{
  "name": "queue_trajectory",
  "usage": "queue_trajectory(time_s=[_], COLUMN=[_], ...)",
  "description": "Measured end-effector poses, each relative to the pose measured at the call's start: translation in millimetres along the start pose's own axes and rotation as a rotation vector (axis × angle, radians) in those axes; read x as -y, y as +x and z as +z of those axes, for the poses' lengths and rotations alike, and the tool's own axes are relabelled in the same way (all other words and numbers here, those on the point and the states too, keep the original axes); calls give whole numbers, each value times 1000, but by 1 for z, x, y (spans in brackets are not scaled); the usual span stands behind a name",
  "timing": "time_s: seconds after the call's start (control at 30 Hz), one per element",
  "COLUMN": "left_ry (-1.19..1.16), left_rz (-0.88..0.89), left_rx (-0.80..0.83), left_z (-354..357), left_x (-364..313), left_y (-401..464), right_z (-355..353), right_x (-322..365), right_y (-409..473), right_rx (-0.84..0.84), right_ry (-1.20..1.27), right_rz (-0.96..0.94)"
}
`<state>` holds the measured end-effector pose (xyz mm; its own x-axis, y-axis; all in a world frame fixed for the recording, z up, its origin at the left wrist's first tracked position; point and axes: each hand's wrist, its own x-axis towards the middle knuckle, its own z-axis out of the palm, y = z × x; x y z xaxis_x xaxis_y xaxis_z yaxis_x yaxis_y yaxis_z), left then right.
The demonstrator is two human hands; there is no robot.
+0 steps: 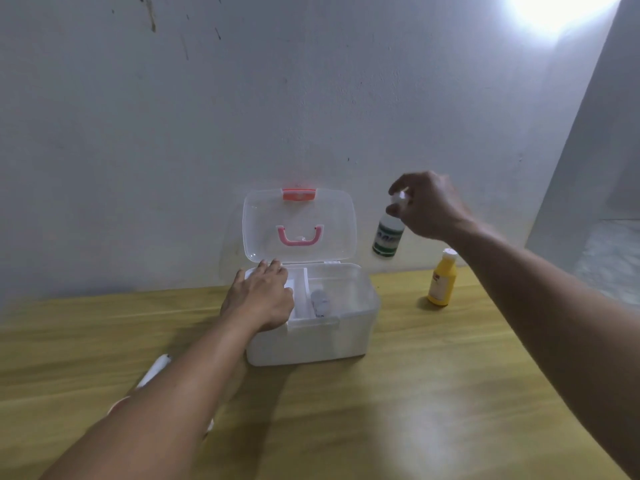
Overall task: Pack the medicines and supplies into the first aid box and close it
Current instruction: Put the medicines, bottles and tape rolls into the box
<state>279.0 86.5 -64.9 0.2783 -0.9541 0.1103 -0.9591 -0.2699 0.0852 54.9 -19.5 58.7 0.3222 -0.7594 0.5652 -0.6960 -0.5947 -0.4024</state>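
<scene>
- Pale, scuffed wall [173, 116] rises straight behind a yellow wooden worktop [398, 393], with a bright light glare at the upper right.
- On the worktop stands the first aid box [311, 337], translucent white, its lid [299, 225] swung up and leaning back toward the wall.
- The lid carries a pink handle [299, 236] and an orange-red latch [299, 194] on its upper edge.
- Inside the box sits a white tray with a divider; the right compartment holds 1 small clear bottle [320, 303] lying on its side.
- The left hand [259, 299] rests palm down over the left compartment, fingers spread flat and gripping nothing that can be seen; what lies beneath it is hidden.
- The right hand [429, 206] is raised to the right of the lid, its fingers pinched on the white cap of a green-labelled bottle [388, 237], which hangs in the air, clear of the worktop and outside the box.
- 1 yellow bottle [441, 278] with a white cap stands upright on the worktop, right of the box and apart from it.
- Some white items [154, 372] lie on the worktop near the left forearm, partly hidden by it and too blurred to identify.
</scene>
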Motion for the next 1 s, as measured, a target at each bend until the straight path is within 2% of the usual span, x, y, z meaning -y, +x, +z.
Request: queue_trajectory(time_s=[0.1,0.3,0.5,0.77,1.0], left_ry=[7,17,23,22,15], left_rz=[1,1,5,-2,-7], left_rx=[-12,-9,5,13,21], left_z=[1,0,-3,-3,-6], left_x=[-1,-1,-2,-1,-3], left_y=[0,0,-2,-2,-5], right_z=[-9,25,52,68,80], right_x=[24,32,22,16,17], right_y=[-7,-30,-42,-42,-36], right_rx=[61,376,513,541,444], right_ry=[97,114,71,39,66], right_rz=[-44,-41,-36,-40,-39])
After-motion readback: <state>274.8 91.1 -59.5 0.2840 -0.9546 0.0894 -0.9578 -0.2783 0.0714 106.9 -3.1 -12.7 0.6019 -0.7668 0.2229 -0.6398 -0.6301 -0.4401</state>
